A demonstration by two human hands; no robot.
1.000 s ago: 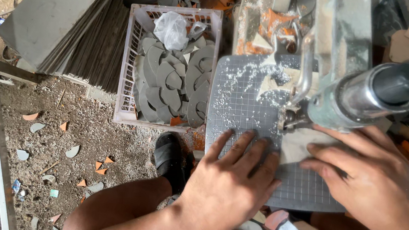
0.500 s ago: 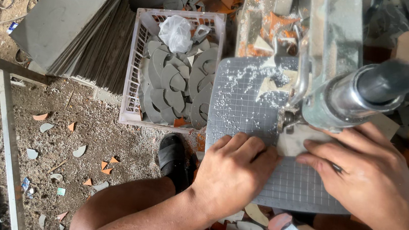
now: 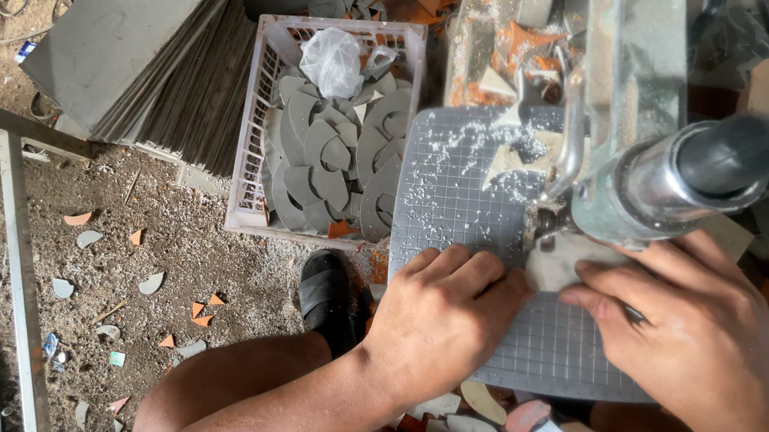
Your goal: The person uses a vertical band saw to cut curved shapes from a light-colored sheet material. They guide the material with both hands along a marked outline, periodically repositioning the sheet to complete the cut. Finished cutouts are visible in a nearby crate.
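Observation:
My left hand lies knuckles-up on the grey gridded cutting table, fingers curled and pressing on a pale tile piece. My right hand rests on the right side of the same piece, fingers pointing left. Both hands hold the piece right below the cutting head of a silver machine, whose round metal body hangs over the table. Most of the piece is hidden under my fingers. White dust and small offcuts lie on the table's far part.
A pale plastic crate of curved grey tile pieces and a crumpled plastic bag stands left of the table. A stack of grey tiles lies further left. Tile chips litter the dirt floor; a metal frame crosses the left side.
My left hand's fingers have curled in and drawn close to the cutting head. The right hand has stayed on the piece. The view has shifted slightly.

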